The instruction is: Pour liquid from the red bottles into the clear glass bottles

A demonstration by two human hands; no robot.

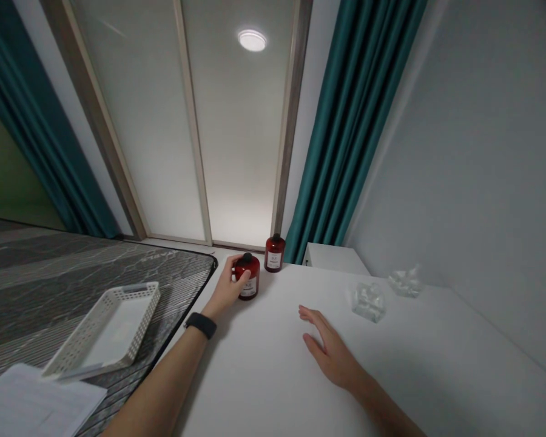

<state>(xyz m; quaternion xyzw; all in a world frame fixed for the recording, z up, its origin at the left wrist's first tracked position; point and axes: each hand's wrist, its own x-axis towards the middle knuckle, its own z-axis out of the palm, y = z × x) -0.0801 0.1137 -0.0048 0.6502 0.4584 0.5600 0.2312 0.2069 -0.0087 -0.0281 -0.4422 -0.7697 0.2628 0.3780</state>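
Note:
My left hand (230,285) is wrapped round the near red bottle (249,286), which has a black cap and a white label and stands upright at the table's left side. Just behind it, to the right, a second red bottle (274,255) of the same look stands apart from my fingers. Over the middle of the white table (264,376), my right hand (327,349) holds nothing, its thumb and fingers apart. Two clear, crinkled plastic-looking pieces lie to its right: the nearer piece (368,301) and the farther piece (404,281) by the wall.
A dark striped mattress (182,273) borders the table on the left. On it are a white perforated basket (139,328) and white paper sheets (40,403). Beyond the far edge are a white cabinet (334,257), a teal curtain (346,133) and frosted sliding doors (241,152).

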